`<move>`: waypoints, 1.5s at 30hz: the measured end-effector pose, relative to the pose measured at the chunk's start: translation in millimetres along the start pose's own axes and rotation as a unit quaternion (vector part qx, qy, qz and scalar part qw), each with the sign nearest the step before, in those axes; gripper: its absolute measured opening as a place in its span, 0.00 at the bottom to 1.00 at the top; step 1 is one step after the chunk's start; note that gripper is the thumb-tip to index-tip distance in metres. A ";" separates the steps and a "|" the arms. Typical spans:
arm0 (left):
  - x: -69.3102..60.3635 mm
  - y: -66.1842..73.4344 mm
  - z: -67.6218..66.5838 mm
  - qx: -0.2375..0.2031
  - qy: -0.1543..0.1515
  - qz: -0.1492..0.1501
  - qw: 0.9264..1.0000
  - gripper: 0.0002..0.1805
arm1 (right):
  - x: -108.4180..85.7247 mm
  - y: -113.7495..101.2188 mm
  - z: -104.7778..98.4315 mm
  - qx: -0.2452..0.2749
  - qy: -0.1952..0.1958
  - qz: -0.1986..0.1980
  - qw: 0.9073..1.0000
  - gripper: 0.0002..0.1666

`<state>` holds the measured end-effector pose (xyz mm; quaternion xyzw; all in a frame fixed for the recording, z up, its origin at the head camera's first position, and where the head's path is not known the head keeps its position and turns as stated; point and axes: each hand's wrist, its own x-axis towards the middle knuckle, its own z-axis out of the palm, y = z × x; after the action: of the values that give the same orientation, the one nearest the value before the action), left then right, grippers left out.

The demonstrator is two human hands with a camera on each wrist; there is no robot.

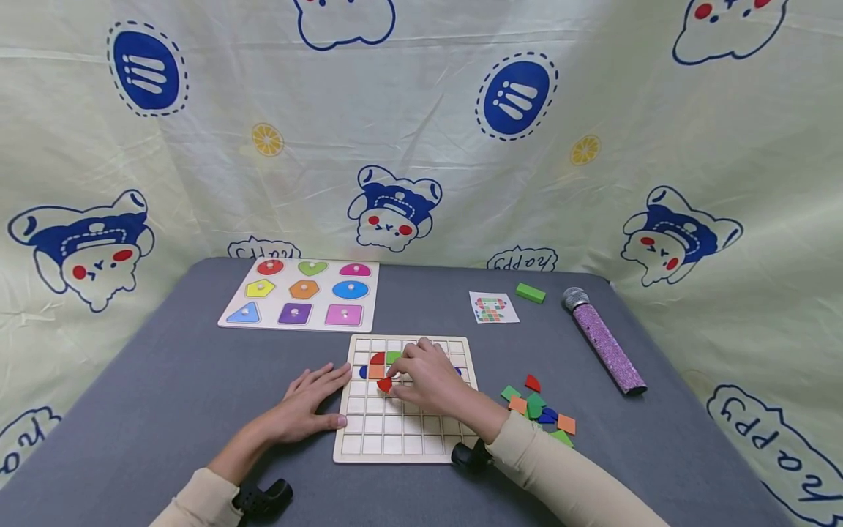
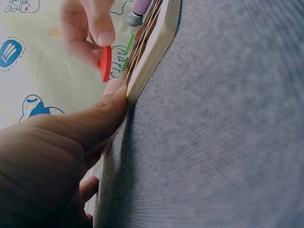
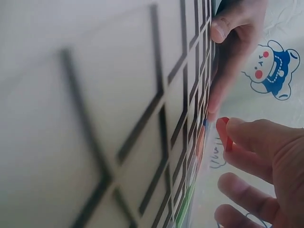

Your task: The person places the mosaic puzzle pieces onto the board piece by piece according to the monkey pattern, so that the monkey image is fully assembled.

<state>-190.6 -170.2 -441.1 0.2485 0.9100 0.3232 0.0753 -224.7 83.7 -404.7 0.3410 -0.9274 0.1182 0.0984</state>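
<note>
A square wooden grid board (image 1: 369, 443) lies on the table, with red, green, orange and blue pieces set in its upper cells. My left hand (image 1: 312, 402) rests at the board's left edge, fingers stretched out and thumb (image 2: 107, 111) against the rim. Over the board, my right hand (image 1: 431, 377) pinches a red rounded-edge tile (image 3: 224, 134) between thumb and finger. The left wrist view shows this red tile held above the board surface. Some pieces on the board are hidden behind the right hand.
Loose coloured tiles (image 1: 535, 404) lie right of the board, partly behind the right sleeve. Behind are a pattern card (image 1: 494, 307), a green block (image 1: 530, 293) and a white shape board (image 1: 316, 315). A glittery purple microphone (image 1: 606, 340) lies far right.
</note>
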 end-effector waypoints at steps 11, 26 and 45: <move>0.2 -0.2 0.2 0.005 0.002 -0.003 1.000 0.41 | 15.8 -8.0 7.2 -0.008 -0.051 0.029 0.998 0.10; 0.1 -0.1 -0.1 0.000 0.000 -0.007 1.000 0.42 | 21.0 -11.6 10.7 -0.065 -0.062 0.019 0.996 0.11; 0.0 0.1 -0.1 0.000 -0.003 -0.006 1.000 0.42 | 5.6 0.7 -5.7 -0.014 -0.026 0.032 0.999 0.11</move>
<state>-190.6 -170.2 -441.0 0.2442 0.9110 0.3226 0.0796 -228.7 82.5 -397.9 0.3131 -0.9415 0.0997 0.0752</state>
